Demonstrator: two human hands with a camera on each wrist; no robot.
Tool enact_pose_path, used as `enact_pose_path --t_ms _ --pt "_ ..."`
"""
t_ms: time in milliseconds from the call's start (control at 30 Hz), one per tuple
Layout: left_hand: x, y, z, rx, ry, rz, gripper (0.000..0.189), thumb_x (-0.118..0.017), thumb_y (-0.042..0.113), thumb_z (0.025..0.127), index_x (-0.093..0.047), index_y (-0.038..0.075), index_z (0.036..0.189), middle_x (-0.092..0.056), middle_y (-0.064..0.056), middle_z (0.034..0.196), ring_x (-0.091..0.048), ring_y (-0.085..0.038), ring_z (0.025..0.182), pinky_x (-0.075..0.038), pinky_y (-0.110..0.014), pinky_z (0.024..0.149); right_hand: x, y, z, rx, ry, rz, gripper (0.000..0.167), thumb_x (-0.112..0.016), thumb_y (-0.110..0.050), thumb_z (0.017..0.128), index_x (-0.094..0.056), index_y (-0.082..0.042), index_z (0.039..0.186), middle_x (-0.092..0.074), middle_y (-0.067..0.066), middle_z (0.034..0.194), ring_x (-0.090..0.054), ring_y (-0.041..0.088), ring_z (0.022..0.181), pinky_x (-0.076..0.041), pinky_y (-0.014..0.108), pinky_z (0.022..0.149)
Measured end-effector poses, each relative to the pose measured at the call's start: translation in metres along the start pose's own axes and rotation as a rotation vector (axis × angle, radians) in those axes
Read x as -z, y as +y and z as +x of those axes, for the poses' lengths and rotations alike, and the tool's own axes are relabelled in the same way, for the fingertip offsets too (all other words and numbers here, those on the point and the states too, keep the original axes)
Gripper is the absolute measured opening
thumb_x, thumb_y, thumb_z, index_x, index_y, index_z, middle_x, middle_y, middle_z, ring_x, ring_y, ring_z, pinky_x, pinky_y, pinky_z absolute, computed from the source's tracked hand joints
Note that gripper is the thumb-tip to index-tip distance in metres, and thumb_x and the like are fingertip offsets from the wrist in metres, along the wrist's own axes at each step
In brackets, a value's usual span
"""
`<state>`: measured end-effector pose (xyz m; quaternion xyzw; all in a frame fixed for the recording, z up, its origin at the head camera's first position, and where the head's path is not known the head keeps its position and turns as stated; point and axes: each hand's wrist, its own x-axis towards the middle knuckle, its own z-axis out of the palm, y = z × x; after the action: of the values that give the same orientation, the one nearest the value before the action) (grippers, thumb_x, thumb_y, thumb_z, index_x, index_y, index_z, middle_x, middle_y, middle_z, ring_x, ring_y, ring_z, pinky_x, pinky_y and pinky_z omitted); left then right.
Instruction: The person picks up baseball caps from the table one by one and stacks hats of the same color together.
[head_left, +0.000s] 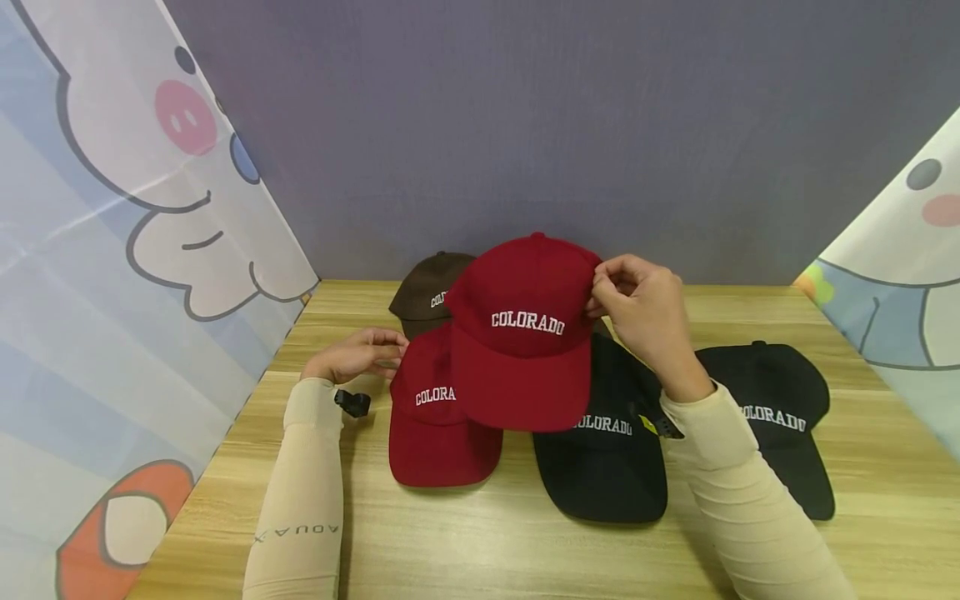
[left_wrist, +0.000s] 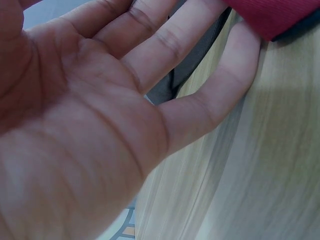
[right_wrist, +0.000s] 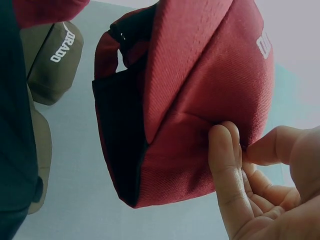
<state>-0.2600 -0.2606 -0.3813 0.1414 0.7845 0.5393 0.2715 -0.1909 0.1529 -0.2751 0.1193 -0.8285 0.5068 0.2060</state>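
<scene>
Cap [head_left: 525, 342], red, held up just left of right grip [head_left: 643, 310], which pinches its side between thumb and fingers. Left grip [head_left: 356, 356] loosely spread, fingers at near-left edge of second red cap [head_left: 444, 454]. Brown cap [head_left: 429, 283] beyond, between grips; black cap [head_left: 603, 471] below right grip, another black cap [head_left: 776, 387] to its right.

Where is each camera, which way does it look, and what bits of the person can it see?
Head: on the head, looking forward and down at the raised red cap and table; left hand, right hand and sleeves show.
Left wrist: on that wrist, looking across the left palm towards red cloth; only the left hand shows.
Right wrist: on that wrist, looking past the right hand's pinch at the cap; only that hand shows.
Shared: head and right wrist both show the raised red cap.
</scene>
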Motion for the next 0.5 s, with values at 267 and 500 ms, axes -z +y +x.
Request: enact_pose_path --t_ms 267,500 --pt "0.001 -0.003 0.001 -0.007 -0.005 0.005 0.021 -0.048 0.008 0.106 -0.056 -0.004 0.122 -0.066 0.002 0.109 -0.065 -0.015 0.106 -0.057 -0.039 0.094 -0.006 -0.001 -0.002 -0.005 -0.021 -0.031 0.018 -0.060 -0.013 0.100 -0.070 0.002 0.097 -0.072 0.019 0.077 -0.069 0.005 0.058 -0.060 0.030 0.056" --pt "0.002 -0.004 0.003 -0.018 -0.013 0.007 0.020 -0.050 0.010 0.106 -0.059 -0.001 0.120 -0.067 0.004 0.108 -0.065 -0.015 0.107 -0.057 -0.038 0.094 -0.011 -0.003 -0.004 -0.020 -0.049 0.021 0.018 -0.061 -0.012 0.100 -0.069 0.003 0.097 -0.071 0.021 0.078 -0.069 0.007 0.060 -0.061 0.030 0.060"
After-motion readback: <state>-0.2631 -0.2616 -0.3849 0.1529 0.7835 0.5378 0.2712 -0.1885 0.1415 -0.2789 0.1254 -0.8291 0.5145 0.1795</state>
